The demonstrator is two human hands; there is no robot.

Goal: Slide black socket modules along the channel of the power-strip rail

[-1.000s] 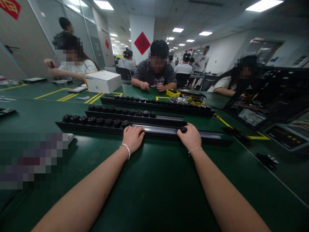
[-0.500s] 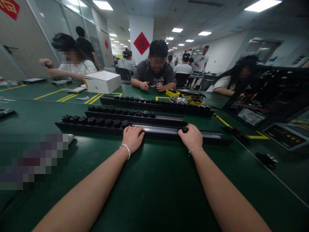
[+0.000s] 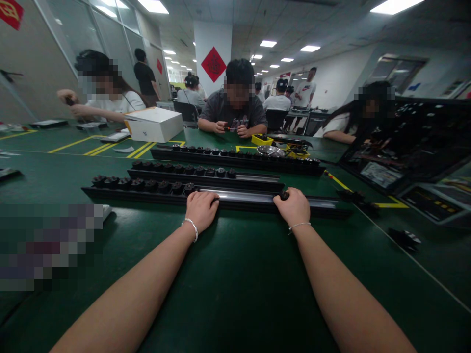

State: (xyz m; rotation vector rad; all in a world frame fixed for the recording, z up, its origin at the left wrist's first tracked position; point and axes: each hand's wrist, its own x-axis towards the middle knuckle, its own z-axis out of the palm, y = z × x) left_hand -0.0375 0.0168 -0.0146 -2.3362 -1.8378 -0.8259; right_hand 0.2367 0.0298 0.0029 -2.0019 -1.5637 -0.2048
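Your right hand (image 3: pixel 295 208), pinching a black piece (image 3: pixel 284 195), has edged rightward along the rail (image 3: pixel 243 196) your left hand (image 3: pixel 200 210) clasps; a tilted push could jam it.

Green table (image 3: pixel 228 294), kinda shiny, yellow tape (image 3: pixel 77 144) stuck on it. Three long black rails (image 3: pixel 128 196) lying roughly parallel, white box (image 3: pixel 158 129) and yellow tray (image 3: pixel 262 140) further back.

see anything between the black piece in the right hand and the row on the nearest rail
Nothing visible stands between the black piece in the right hand and the row of pieces; the left hand rests against the nearest rail, by the row's end.
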